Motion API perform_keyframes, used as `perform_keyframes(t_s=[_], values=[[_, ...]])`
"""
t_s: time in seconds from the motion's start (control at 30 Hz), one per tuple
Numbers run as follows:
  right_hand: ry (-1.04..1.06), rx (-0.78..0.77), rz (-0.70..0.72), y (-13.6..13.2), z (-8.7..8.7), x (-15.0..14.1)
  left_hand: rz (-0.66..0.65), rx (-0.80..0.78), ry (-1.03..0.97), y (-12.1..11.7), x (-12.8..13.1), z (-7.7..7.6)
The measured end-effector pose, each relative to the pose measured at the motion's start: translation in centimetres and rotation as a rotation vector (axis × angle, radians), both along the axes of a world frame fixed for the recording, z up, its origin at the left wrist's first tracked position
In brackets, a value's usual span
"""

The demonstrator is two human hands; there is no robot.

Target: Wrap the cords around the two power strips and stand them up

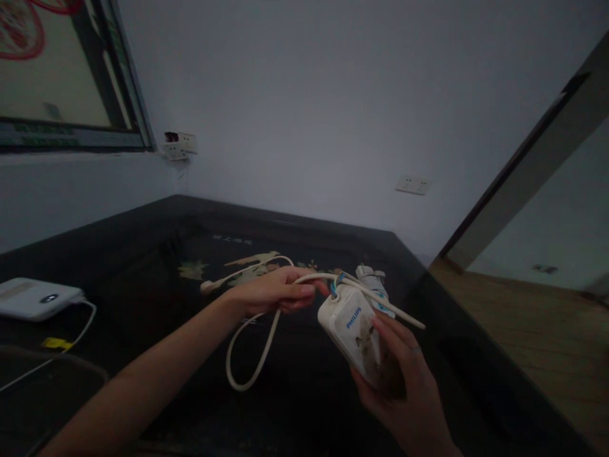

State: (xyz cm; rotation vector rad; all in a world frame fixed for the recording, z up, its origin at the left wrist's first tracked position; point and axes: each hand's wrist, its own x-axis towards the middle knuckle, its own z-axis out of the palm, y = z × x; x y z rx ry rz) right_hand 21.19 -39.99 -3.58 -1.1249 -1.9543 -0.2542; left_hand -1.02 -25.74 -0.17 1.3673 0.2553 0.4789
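A white Philips power strip (345, 327) with scuffed sockets is tilted in my right hand (412, 381), whose fingers wrap its sides. From its top end comes a white cord (266, 357), with a blue tie (333, 289) near where it leaves the strip. My left hand (273, 289) pinches the cord between thumb and fingers, just left of the strip. One loop of cord hangs below that hand. Beyond it, a thin stretch of cord ends in a pale, rounded end piece (207, 287). Just behind the strip lies a white plug with a bundled cord (368, 276), partly hidden.
The dark glossy table (190, 374) has a floral print. On the left is a white box-like device (40, 299) with a white cable and a yellow tag (57, 343). Wall sockets (413, 185) are behind the table; a window (61, 82) is at upper left.
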Motion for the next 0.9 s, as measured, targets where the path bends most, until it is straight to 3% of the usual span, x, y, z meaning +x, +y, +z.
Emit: perform_keyframes(t_s=[0.23,0.37,0.43,0.57,0.67,0.77,0.9], values=[[0.000,0.025,0.035,-1.0,-0.6,-0.5,0.098,0.103,0.028,0.0,-0.1,-0.9],[0.209,0.030,0.018,-2.2,-0.8,-0.7,0.220,0.227,0.042,0.9,0.5,-1.4],[0.318,0.031,0.017,-2.7,-0.9,0.5,0.354,0.286,0.064,1.6,0.5,-1.6],[0.285,-0.073,0.014,-3.1,-0.7,4.4,0.539,0.310,0.068,3.2,0.1,-2.3],[0.445,-0.107,-0.037,-2.6,0.2,5.4,0.587,0.302,0.046,4.1,0.0,-2.9],[0.707,0.010,-0.138,-1.3,1.6,4.8,0.615,0.301,0.012,4.8,-0.2,-3.0],[0.886,0.061,-0.131,1.6,4.2,5.0,0.660,0.333,-0.048,4.3,-0.8,-1.6]])
